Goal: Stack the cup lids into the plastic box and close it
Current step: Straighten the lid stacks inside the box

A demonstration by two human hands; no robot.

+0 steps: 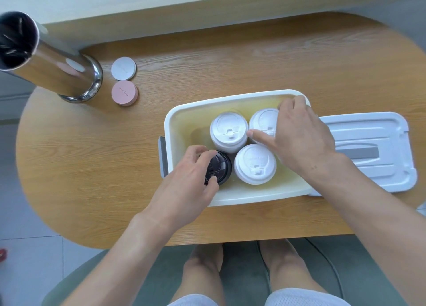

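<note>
The left hand [198, 167] holds the black lids [219, 167] in the box [253, 196], and the right hand [297, 132] holds a white stack [262, 121]; the box lid [373, 153] lies just right.

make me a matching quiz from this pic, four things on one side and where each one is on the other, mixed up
Things:
1. black lid stack
2. box cover
3. pink disc
4. metal cylinder

Places:
A. on the table right of the box
B. far left of the table
C. under the left hand, inside the box
D. just in front of the white disc

Pairs: 1-C, 2-A, 3-D, 4-B
</note>
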